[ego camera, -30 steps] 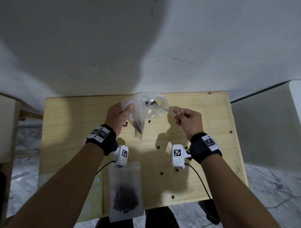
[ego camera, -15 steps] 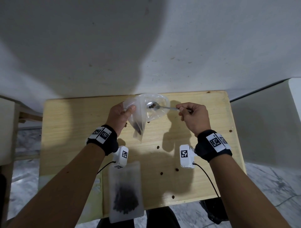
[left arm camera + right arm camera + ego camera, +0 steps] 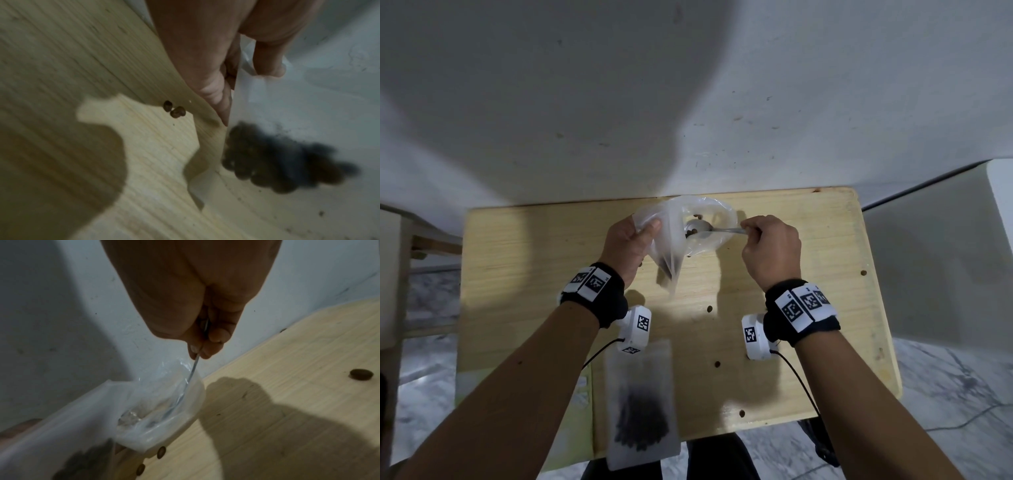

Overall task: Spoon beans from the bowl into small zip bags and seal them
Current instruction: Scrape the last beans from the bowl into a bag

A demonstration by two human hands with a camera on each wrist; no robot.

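Pinched between thumb and curled fingers of the right hand, the thin metal spoon reached leftward from that grip, its head inside the shallow clear plastic bowl near the far edge of the pale wooden table, a few dark beans on it; the left hand pinched the top of the small clear zip bag, which hung from that grip with its mouth by the bowl's left rim and a dark clump of beans low inside; whether the mouth stood open could not be told. Risks, as judged: the spoon's load would probably spill if the head tilted while crossing the rim, or if the limp mouth folded shut; stray beans on the tabletop suggested such losses were likely; the light bowl could shift under the spoon's scrape. A second, filled zip bag lay flat at the near edge, overhanging it, and a brushing forearm might knock it off.
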